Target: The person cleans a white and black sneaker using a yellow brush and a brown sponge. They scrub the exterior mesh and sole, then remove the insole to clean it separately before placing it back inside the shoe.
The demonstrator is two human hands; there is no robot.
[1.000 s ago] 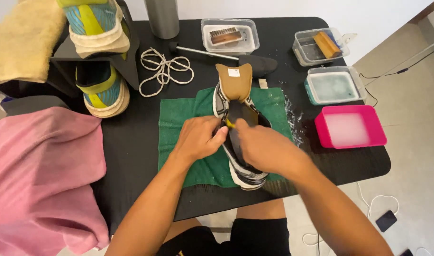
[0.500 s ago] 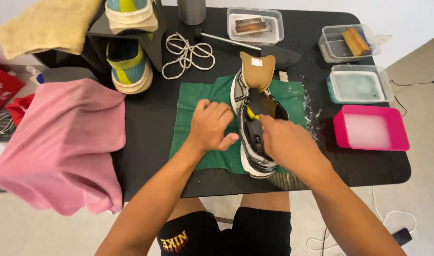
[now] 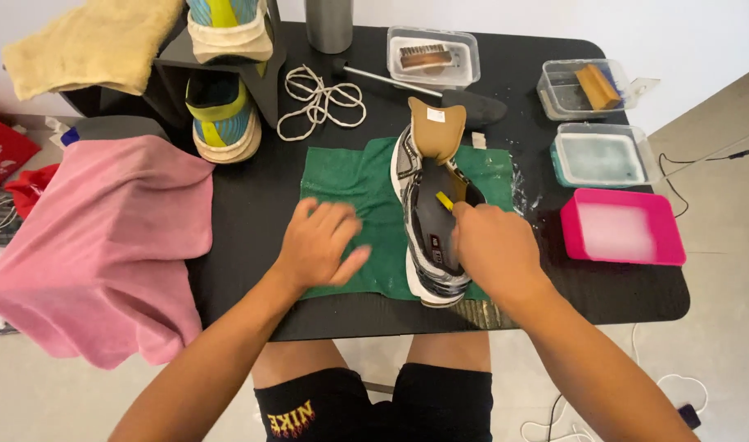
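Observation:
A grey and white sneaker (image 3: 427, 245) lies on a green towel (image 3: 350, 184) on the black table (image 3: 251, 213), its tan tongue (image 3: 436, 131) pulled up and away from me. My right hand (image 3: 493, 245) rests on the shoe's right side and grips a small yellow object (image 3: 445, 200) that pokes into the shoe's opening. My left hand (image 3: 319, 243) hovers over the towel just left of the shoe, fingers spread, holding nothing.
A pink towel (image 3: 104, 245) drapes the table's left side. White laces (image 3: 317, 102) lie behind the green towel. A pink tray (image 3: 624, 227), a teal tub (image 3: 599, 155) and two clear tubs (image 3: 431, 53) sit right and behind. Another sneaker (image 3: 223, 119) leans at a black stand.
My left hand has come off the shoe and moved left over the green towel, fingers now spread. My right hand stays on the shoe. The camera view has shifted.

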